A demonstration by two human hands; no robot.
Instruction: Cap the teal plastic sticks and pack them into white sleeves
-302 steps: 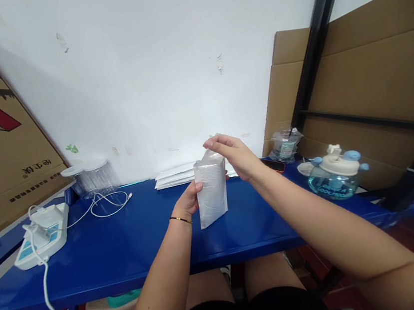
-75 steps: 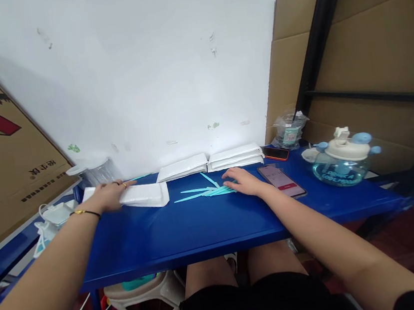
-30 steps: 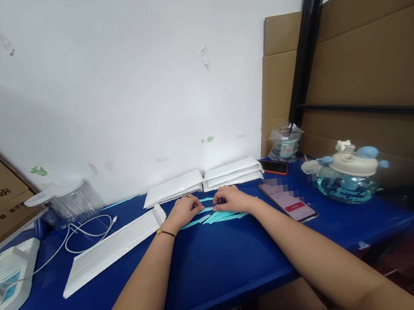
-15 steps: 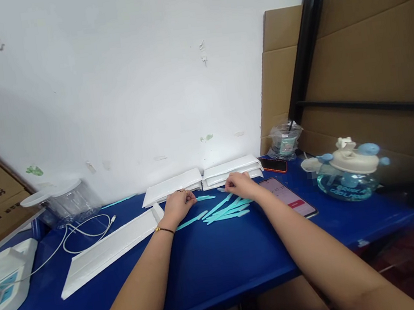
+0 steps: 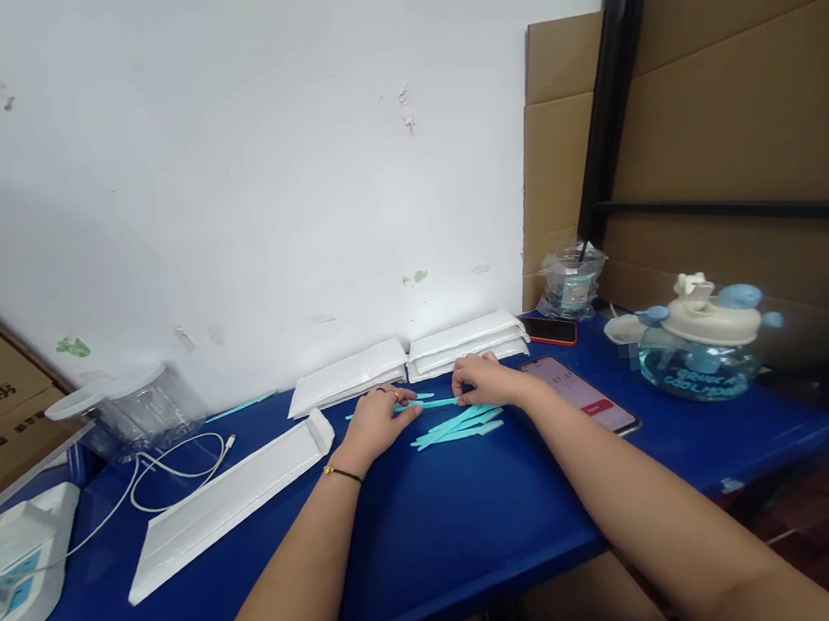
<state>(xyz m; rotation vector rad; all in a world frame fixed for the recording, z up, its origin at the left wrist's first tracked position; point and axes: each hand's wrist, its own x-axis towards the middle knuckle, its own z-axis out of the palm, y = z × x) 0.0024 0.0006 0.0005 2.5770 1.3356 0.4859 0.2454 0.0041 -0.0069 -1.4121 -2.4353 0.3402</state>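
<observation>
A slim turquoise eyebrow razor (image 5: pixel 437 403) spans the gap between my two hands, low over the table. My left hand (image 5: pixel 384 417) is closed at its left end, thumb and fingers pressed together. At its right end, the fingers of my right hand (image 5: pixel 478 383) are pinched on it. Just below lies a loose pile of similar turquoise razors (image 5: pixel 455 429), crossing each other. Another turquoise piece shows partly beyond my left fingers. Behind my hands lie a white packet (image 5: pixel 350 371) and a stack of white packets (image 5: pixel 463 335).
An open white tray-like packet (image 5: pixel 231 504) lies left of my left arm. A phone (image 5: pixel 584 400), a second phone (image 5: pixel 551 330) and a water bottle (image 5: pixel 699 351) stand at right. A white cable (image 5: pixel 177 466), clear containers (image 5: pixel 147 409) and a white device (image 5: pixel 28 579) are at left.
My left hand has moved slightly right and my right hand slightly down, closer together. One razor now lies straight between them, and the pile has fewer razors toward the left.
</observation>
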